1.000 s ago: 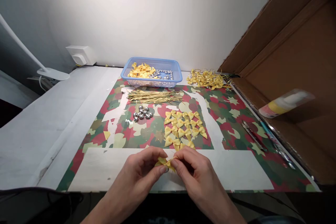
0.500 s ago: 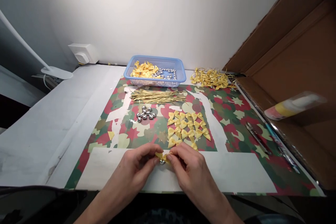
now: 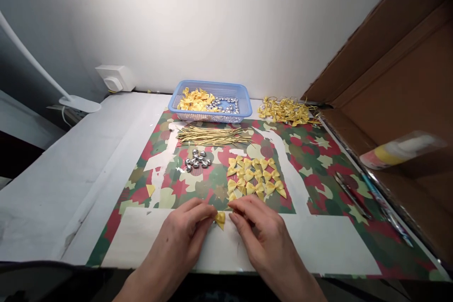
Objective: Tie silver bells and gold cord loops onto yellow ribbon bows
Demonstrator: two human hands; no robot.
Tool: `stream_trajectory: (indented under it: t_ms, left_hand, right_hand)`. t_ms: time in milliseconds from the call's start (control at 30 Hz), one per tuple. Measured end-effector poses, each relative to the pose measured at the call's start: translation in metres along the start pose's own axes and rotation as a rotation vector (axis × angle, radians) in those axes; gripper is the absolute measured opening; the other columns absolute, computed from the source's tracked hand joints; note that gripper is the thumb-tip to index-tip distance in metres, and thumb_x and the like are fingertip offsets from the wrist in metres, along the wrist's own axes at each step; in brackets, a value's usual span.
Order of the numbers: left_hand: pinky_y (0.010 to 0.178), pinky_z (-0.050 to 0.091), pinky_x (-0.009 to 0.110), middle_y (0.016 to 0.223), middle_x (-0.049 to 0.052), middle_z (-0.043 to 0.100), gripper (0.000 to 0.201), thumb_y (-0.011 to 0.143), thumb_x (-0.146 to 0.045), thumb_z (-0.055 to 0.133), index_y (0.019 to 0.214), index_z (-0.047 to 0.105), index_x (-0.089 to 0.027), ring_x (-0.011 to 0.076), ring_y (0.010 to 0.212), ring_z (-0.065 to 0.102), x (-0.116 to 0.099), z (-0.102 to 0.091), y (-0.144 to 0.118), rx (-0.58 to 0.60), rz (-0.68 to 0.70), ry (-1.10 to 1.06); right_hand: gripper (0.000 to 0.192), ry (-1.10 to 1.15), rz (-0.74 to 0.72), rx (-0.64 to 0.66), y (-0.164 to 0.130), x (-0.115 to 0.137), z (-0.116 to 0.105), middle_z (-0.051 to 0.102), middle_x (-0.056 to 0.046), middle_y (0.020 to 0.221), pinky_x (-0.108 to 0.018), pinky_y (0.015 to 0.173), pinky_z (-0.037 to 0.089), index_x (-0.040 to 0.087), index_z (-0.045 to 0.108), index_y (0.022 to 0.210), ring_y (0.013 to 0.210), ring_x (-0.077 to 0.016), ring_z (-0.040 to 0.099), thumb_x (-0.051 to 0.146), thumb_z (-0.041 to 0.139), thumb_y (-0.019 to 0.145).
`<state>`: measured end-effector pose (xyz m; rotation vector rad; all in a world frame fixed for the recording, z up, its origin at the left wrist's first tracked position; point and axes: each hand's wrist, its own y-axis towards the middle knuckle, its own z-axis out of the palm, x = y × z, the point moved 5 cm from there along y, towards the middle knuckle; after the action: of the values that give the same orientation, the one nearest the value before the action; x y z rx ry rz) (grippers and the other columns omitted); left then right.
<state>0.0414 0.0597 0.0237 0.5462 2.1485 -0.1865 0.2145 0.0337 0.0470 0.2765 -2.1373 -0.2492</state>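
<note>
Both hands meet at the near edge of the table (image 3: 53,198), over the white strip of the camouflage-print paper sheet (image 3: 311,151).

- Left hand (image 3: 180,238): fingertips pinched together on the small yellow fabric bow (image 3: 220,218), held just above the paper. A glint under the fingertips may be a small silver bell; too small to be sure.
- Right hand (image 3: 260,233): fingertips drawn together beside the bow, touching or nearly touching its right side. Whether it actually grips the bow, I cannot tell.
- Just beyond the hands: a cluster of loose yellow bows (image 3: 255,177) laid out flat; the nearest ones sit right by the right hand's knuckles.
- Further back: a little heap of silver bells (image 3: 197,159), a bundle of thin gold wire ties (image 3: 212,135), a blue plastic mesh basket (image 3: 244,104) with more bows and bells, and a pile of yellow bows with gold loops (image 3: 286,109).

Risks, as judged:
- The grip is a fingertip pinch on a tiny, slippery piece; a small twist could let the bow or whatever is under it drop and roll off the near edge.
- The right hand's knuckles are close enough to the laid-out bows to scatter them if the hand shifts forward.
- The bow hides under the fingers, so alignment must be done largely by feel.
</note>
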Motion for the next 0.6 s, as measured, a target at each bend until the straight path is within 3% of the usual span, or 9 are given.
stream_trajectory:
  t_ms: [133,233,333,467,600]
  left_hand:
    - [0.058,0.052,0.026,0.104,0.008,0.068,0.024,0.101,-0.02,0.051,0.097,0.074,-0.022,0.0175,0.075,0.069,-0.002,-0.011,0.006,-0.059,0.022,0.102]
    - [0.061,0.055,0.026,0.105,0.008,0.07,0.021,0.102,-0.022,0.054,0.099,0.075,-0.021,0.0181,0.079,0.07,-0.011,-0.028,0.029,-0.133,0.071,0.215]
    - [0.074,0.058,0.032,0.107,0.009,0.072,0.02,0.103,-0.02,0.054,0.104,0.074,-0.019,0.0213,0.089,0.071,-0.015,-0.04,0.071,-0.176,0.069,0.311]
    - [0.087,0.06,0.042,0.115,0.01,0.072,0.016,0.102,-0.023,0.061,0.113,0.072,-0.017,0.0247,0.1,0.071,-0.009,-0.037,0.131,-0.128,0.031,0.46]
    - [0.089,0.061,0.047,0.131,0.011,0.067,0.033,0.1,-0.032,0.067,0.13,0.064,-0.018,0.0264,0.108,0.07,0.006,-0.03,0.159,-0.076,-0.024,0.574]
  right_hand:
    - [0.023,-0.086,-0.136,-0.17,0.002,0.003,-0.014,0.074,-0.006,0.103,-0.03,0.089,0.057,0.02,0.073,0.113,0.098,-0.0192,0.069,0.011,0.057,0.099]
    - [0.025,-0.058,-0.163,-0.257,0.005,0.003,-0.027,0.075,-0.003,0.105,-0.029,0.1,0.054,0.024,0.074,0.113,0.105,-0.0176,0.07,0.009,0.061,0.097]
    - [0.025,0.018,-0.152,-0.296,0.01,0.003,-0.034,0.076,-0.001,0.105,-0.023,0.095,0.056,0.025,0.075,0.11,0.102,-0.0145,0.071,0.007,0.062,0.096]
    - [0.024,0.071,-0.179,-0.3,0.015,0.005,-0.034,0.075,-0.002,0.101,-0.023,0.093,0.057,0.022,0.075,0.106,0.098,-0.0142,0.071,0.005,0.061,0.096]
    - [0.025,0.098,-0.19,-0.312,0.012,0.005,-0.034,0.075,-0.002,0.099,-0.022,0.092,0.057,0.022,0.074,0.106,0.098,-0.0137,0.07,0.004,0.06,0.095]
